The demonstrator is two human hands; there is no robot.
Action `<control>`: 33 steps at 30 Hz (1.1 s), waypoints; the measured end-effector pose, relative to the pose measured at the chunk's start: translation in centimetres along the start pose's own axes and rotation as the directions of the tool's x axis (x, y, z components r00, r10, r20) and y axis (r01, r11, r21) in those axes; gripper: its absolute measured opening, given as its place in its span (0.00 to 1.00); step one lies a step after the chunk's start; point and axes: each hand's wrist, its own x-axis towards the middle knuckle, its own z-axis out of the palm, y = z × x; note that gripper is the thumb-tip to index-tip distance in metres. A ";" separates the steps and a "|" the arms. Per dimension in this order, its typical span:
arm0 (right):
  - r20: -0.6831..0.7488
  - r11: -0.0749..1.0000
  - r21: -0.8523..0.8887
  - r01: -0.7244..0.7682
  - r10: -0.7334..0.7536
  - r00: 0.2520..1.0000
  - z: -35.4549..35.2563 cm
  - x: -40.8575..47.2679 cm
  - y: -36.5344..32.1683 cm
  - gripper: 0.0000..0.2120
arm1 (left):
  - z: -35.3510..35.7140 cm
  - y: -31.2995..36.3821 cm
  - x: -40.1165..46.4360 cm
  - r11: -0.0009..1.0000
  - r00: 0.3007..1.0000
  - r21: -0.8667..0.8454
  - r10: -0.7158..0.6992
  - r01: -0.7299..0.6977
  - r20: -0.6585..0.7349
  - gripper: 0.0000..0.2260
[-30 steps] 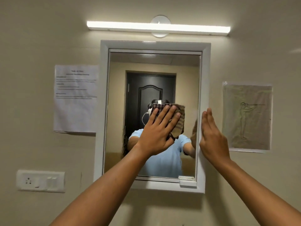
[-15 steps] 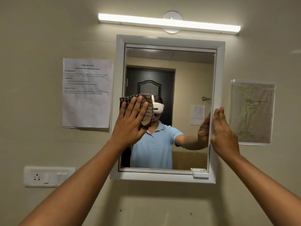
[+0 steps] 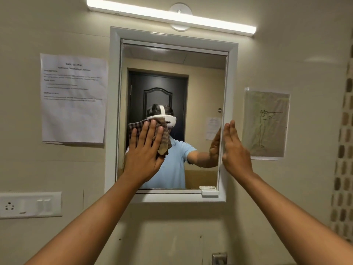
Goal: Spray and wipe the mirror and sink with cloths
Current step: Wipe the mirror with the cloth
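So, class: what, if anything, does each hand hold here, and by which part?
The left hand presses the checked cloth flat against the mirror, gripping nothing; the right hand rests against the frame's right edge.

We have both bare arms stretched forward and up toward the mirror [image 3: 172,119], our landmark. Our left hand [image 3: 145,155] lies flat over the glass left of the mirror's middle, fingers straight and slightly spread, palm pressing forward, the forearm rising from the lower left. Our right hand [image 3: 236,152] stands edge-on at the mirror's right frame, fingers straight and held together, pointing up, its palm turned toward the frame's inner edge; that forearm rises from the lower right.
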 end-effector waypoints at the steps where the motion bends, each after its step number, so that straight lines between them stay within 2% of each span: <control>1: 0.011 1.000 -0.003 0.010 -0.010 1.000 -0.1 0.0 0.3 0.41 | 0.2 1.2 0.2 1.000 1.000 -0.007 0.010 -0.010 0.000 0.34; 8: 0.076 0.994 -0.026 0.102 -0.099 0.992 -0.2 0.1 2.9 0.47 | 0.7 9.5 5.0 0.995 0.997 -0.074 0.070 -0.073 -0.034 0.32; 16: -0.006 0.972 0.084 0.218 -0.218 0.976 0.2 -0.5 4.3 0.40 | 1.4 15.2 6.6 0.985 0.988 -0.072 0.155 -0.156 -0.021 0.31; 23: -0.114 0.955 0.183 0.235 -0.216 0.970 1.5 -1.1 4.1 0.32 | 1.6 15.0 4.9 0.977 0.977 -0.052 0.209 -0.207 0.034 0.32; 28: -0.143 0.957 0.190 0.219 -0.194 0.970 2.3 -1.5 3.7 0.33 | 1.4 12.6 3.7 0.951 0.950 -0.045 0.309 -0.307 0.052 0.30; 33: -0.136 0.966 0.174 0.192 -0.170 0.976 2.7 -2.0 2.7 0.35 | 0.9 8.4 1.7 0.960 0.958 -0.005 0.279 -0.280 0.062 0.30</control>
